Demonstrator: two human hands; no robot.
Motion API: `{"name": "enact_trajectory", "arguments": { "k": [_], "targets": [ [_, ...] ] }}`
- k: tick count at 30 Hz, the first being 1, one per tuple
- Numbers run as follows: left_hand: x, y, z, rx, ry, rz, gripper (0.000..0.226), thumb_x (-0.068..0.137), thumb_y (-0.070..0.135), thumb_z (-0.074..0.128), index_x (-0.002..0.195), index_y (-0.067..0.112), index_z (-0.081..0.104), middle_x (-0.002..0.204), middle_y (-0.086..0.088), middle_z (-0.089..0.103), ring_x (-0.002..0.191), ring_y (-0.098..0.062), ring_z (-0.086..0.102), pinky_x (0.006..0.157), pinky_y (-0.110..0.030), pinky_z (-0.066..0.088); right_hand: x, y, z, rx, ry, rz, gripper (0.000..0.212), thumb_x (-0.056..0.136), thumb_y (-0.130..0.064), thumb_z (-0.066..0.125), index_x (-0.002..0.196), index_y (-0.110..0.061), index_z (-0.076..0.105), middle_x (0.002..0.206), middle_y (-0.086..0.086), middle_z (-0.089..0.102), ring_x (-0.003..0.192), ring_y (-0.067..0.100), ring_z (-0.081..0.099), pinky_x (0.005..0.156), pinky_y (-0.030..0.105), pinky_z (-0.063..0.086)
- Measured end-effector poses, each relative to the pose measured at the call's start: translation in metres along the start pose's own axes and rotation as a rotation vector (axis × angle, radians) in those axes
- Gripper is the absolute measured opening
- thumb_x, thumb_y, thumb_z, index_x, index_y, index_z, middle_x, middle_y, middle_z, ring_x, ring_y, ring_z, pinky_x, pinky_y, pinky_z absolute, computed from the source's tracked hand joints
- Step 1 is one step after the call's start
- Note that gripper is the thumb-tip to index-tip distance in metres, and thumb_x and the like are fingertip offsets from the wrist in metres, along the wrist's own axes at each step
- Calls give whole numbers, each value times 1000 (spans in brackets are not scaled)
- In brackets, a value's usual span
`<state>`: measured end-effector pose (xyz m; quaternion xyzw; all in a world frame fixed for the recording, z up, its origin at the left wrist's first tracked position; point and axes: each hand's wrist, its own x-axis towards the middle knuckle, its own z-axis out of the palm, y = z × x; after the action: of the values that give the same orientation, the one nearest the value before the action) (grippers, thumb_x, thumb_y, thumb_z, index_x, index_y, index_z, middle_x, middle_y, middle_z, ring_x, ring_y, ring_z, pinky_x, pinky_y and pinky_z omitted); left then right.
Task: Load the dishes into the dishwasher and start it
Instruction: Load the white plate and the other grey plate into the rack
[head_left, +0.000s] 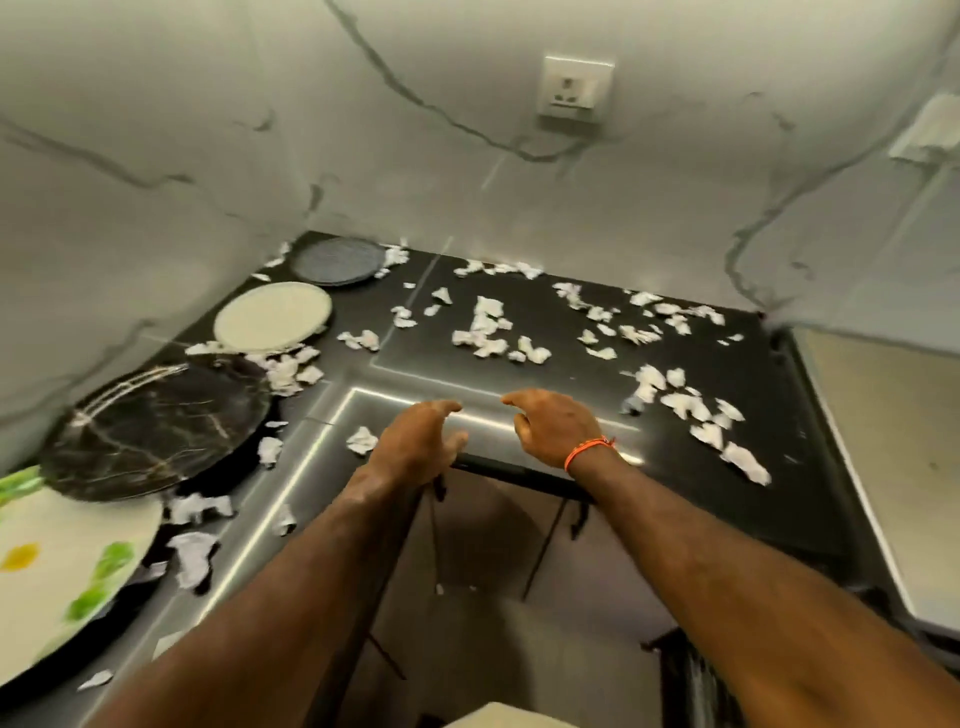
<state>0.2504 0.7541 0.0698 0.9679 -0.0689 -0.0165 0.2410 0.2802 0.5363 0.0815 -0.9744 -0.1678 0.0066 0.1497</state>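
Both hands out over the inner corner of the counter (571, 332), empty. Left hand (415, 441) has its fingers loosely curled and spread, holding nothing, hovering near the counter edge. Right hand (553, 428), orange band at the wrist, is the same: curled a little, gripping nothing. Whether either fingertip touches the edge I cannot tell.

Dishes sit in a row down the left arm of the counter, all flat. Farthest, by the wall, a grey plate (336, 260); next a cream plate (272, 317); then a black marbled plate (156, 428); nearest, a white plate with green and yellow marks (62, 577), its far rim tucked under or against the black one, which of the two is unclear. Torn paper scraps (488, 332) lie all over the counter, some against the plate rims.

No dishwasher clearly in view; only dark cabinet fronts below the edge. Nothing loaded, judging by four plates left on the counter.

Step in hand, as I read it: reaching for a first plate. Advice:
- Swing left; the nearest plates are closest to the left hand.
- Sort out the overlap before lifting, so one plate does not drag the other.
- Get fingers under the rim, thumb on top; flat plates on a slick counter slide rather than lift.
- Shake off scraps before loading; paper would clog the machine.
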Motion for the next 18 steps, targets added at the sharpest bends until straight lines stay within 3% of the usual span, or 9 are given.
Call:
{"name": "enact_trajectory", "arguments": {
  "k": [6, 10, 18],
  "targets": [
    [-14, -101, -53, 1, 63, -199, 60, 89, 46, 67, 142, 20, 54, 136, -7, 63, 124, -24, 59, 105, -35, 46, 74, -76, 35, 21, -40, -166, 40, 94, -26, 52, 133, -31, 59, 137, -3, 61, 119, 24, 60, 98, 38, 51],
    [-18, -141, -88, 40, 97, -263, 59, 90, 40, 69, 141, 14, 55, 136, -10, 63, 127, -27, 57, 105, -36, 45, 115, -118, 51, 17, -73, -260, 40, 94, -28, 52, 133, -34, 58, 137, -6, 61, 121, 22, 59, 98, 39, 51],
    [13, -196, -131, 52, 165, -346, 47, 88, 33, 69, 131, 15, 61, 122, -6, 70, 110, -24, 66, 96, -37, 54, 209, -162, 74, 2, -123, -367, 44, 93, -24, 52, 136, -30, 57, 139, -4, 59, 126, 24, 56, 103, 39, 47]
  ]
}}
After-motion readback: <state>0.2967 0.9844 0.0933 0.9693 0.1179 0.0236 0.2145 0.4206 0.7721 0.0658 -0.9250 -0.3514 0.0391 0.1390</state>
